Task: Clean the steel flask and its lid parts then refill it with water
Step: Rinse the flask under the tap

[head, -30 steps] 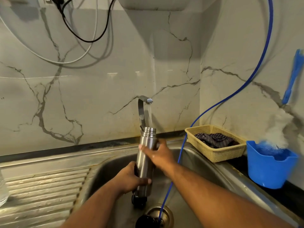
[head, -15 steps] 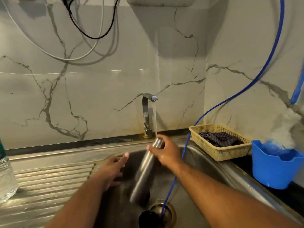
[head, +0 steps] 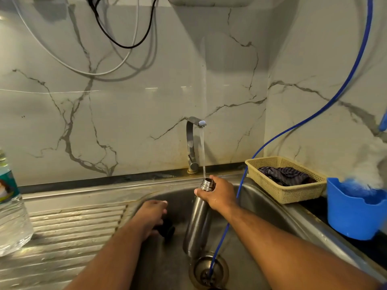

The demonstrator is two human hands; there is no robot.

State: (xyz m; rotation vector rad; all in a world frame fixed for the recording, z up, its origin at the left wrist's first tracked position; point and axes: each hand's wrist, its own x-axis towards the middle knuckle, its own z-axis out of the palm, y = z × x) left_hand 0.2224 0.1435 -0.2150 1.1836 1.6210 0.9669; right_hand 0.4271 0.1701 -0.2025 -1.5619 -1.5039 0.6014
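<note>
The steel flask (head: 198, 225) stands tilted in the sink (head: 272, 208), its base near the drain (head: 206, 268). My right hand (head: 218, 194) grips it just below the open threaded mouth. Water (head: 202, 151) runs from the tap (head: 191, 141) straight into that mouth. My left hand (head: 149, 216) is low in the basin, left of the flask, with its fingers curled down over a black lid part (head: 168, 229) that sticks out beside them.
A blue hose (head: 335, 97) comes down the right wall into the drain, passing right of the flask. A yellow basket (head: 293, 195) with a dark cloth and a blue tub (head: 354, 216) stand at the right. A plastic water bottle (head: 10, 208) stands on the ribbed drainboard (head: 73, 227).
My left hand let go of the flask and dropped onto the black lid part. My right hand lowered the flask into the basin, tilted it, and now holds its mouth under the stream.
</note>
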